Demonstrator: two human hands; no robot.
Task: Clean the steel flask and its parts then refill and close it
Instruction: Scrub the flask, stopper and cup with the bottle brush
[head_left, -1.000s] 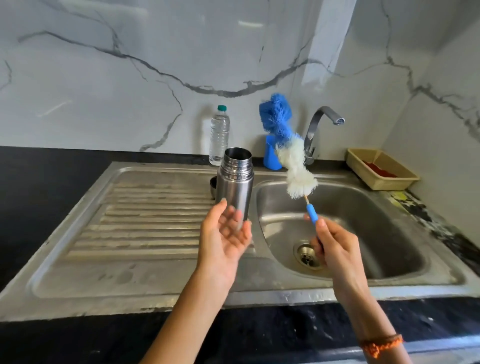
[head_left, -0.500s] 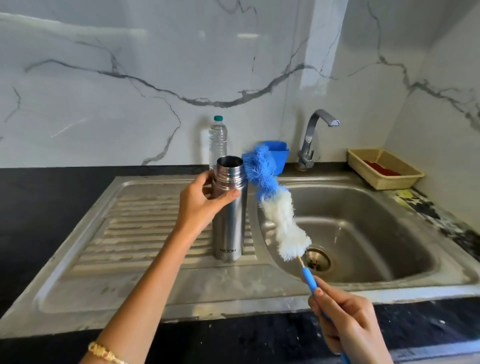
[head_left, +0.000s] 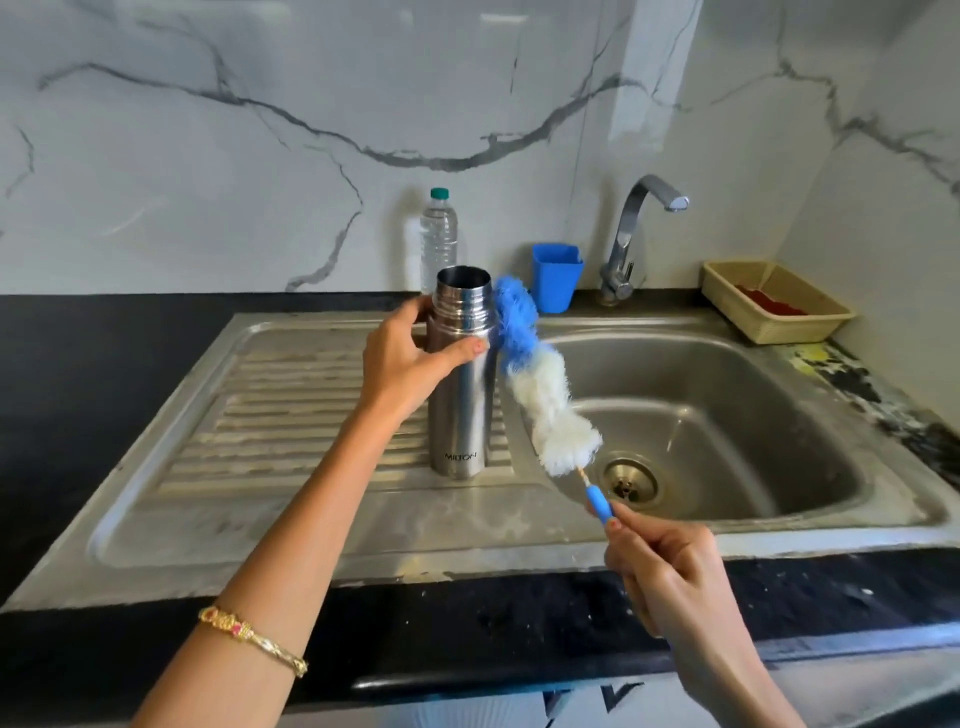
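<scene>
Since half a second back, little has changed — my left hand (head_left: 410, 358) keeps its grasp on the tall open-mouthed steel flask (head_left: 460, 374), and the blue tip of the blue-and-white fluffy bottle brush (head_left: 540, 384) has closed in to touch the flask's threaded neck on its right side. Flask stands upright on the ribbed drainboard of the stainless steel sink (head_left: 291, 415), just left of the basin. Left thumb wraps across the front, fingers round the far side. My right hand (head_left: 670, 577) clenches the brush's blue handle, brush slanting up-left over the basin edge. Behind — a clear plastic water bottle with green cap (head_left: 439, 234), a blue plastic cup (head_left: 557, 276), a chrome tap (head_left: 631, 239), a beige plastic tray (head_left: 769, 306).
</scene>
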